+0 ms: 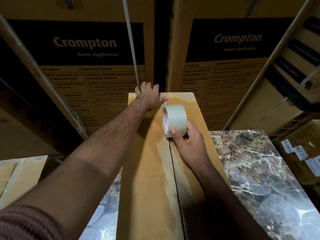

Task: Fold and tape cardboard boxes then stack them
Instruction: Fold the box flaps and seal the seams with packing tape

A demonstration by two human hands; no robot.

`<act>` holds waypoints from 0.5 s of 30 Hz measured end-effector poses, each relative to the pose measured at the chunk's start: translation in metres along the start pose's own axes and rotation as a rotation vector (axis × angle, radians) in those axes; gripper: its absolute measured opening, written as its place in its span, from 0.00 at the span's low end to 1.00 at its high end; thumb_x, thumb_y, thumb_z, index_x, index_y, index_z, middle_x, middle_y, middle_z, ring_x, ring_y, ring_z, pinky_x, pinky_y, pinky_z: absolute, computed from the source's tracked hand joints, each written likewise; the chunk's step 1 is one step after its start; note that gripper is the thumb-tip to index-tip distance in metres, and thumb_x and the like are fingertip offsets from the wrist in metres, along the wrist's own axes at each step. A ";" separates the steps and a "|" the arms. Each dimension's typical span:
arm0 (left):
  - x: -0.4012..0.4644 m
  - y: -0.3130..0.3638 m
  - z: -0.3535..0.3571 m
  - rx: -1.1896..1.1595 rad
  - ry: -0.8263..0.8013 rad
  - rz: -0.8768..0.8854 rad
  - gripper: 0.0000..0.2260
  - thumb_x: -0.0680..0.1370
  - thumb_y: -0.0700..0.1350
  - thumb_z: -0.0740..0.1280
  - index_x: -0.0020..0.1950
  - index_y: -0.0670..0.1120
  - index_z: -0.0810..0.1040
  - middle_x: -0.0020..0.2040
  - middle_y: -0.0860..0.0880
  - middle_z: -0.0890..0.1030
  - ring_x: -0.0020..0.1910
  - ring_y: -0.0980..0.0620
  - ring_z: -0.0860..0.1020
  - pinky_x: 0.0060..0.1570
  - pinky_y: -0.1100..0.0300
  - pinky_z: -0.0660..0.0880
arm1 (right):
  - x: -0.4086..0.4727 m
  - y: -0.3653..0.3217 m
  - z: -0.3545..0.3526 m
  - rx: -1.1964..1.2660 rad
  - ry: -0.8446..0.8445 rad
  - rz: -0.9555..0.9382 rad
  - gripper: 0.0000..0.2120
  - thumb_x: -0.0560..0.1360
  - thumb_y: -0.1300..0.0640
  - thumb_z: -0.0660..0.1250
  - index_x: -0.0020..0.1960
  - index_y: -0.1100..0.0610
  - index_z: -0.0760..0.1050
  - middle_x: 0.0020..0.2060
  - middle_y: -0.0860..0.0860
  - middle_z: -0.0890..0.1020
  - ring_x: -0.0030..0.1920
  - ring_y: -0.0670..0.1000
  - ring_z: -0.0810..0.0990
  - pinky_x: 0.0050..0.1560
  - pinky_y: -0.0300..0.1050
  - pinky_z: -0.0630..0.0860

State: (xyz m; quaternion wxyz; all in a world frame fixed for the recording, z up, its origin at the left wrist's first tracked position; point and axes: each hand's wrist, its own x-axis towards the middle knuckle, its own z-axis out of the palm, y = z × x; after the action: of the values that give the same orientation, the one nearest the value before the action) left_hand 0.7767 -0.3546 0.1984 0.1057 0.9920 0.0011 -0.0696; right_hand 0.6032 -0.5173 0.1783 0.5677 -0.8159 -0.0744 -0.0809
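Note:
A long brown cardboard box (149, 170) lies lengthwise on a marble table, its two top flaps meeting in a centre seam. My right hand (188, 142) grips a roll of clear tape (174, 121) that stands on the seam about a third of the way from the far end. A strip of tape runs from the roll toward the box's far edge. My left hand (149, 97) rests flat, fingers spread, over that far edge, pressing the tape's end down.
The dark marble table (256, 174) extends to the right of the box. Two tall Crompton cartons (90, 49) stand close behind, with a gap between them. More boxes (301, 153) are stacked at right, and a taped box (19, 174) sits at lower left.

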 end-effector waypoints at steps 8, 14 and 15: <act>-0.033 0.000 0.001 0.034 -0.138 0.055 0.35 0.82 0.49 0.62 0.82 0.54 0.44 0.82 0.41 0.40 0.80 0.40 0.39 0.77 0.38 0.39 | -0.001 -0.005 0.000 -0.098 -0.054 0.070 0.13 0.78 0.49 0.70 0.59 0.51 0.73 0.49 0.45 0.82 0.49 0.44 0.81 0.44 0.44 0.78; -0.033 -0.001 0.004 0.015 -0.087 0.059 0.34 0.81 0.57 0.64 0.82 0.58 0.49 0.82 0.43 0.43 0.80 0.40 0.41 0.76 0.37 0.41 | -0.029 -0.011 -0.008 0.060 -0.057 0.048 0.07 0.80 0.51 0.66 0.56 0.52 0.75 0.45 0.45 0.84 0.47 0.44 0.83 0.44 0.45 0.80; -0.033 -0.003 0.002 0.002 -0.087 0.065 0.33 0.81 0.60 0.62 0.82 0.57 0.50 0.82 0.43 0.43 0.80 0.40 0.41 0.76 0.37 0.41 | -0.039 -0.011 -0.010 0.087 -0.051 0.029 0.08 0.80 0.51 0.65 0.55 0.53 0.75 0.44 0.45 0.83 0.46 0.45 0.83 0.42 0.42 0.79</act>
State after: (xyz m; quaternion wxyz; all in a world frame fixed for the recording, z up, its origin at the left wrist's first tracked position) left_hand 0.7436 -0.3519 0.2008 0.1068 0.9876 -0.0357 -0.1089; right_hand 0.5624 -0.5239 0.1836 0.6017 -0.7932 -0.0804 -0.0485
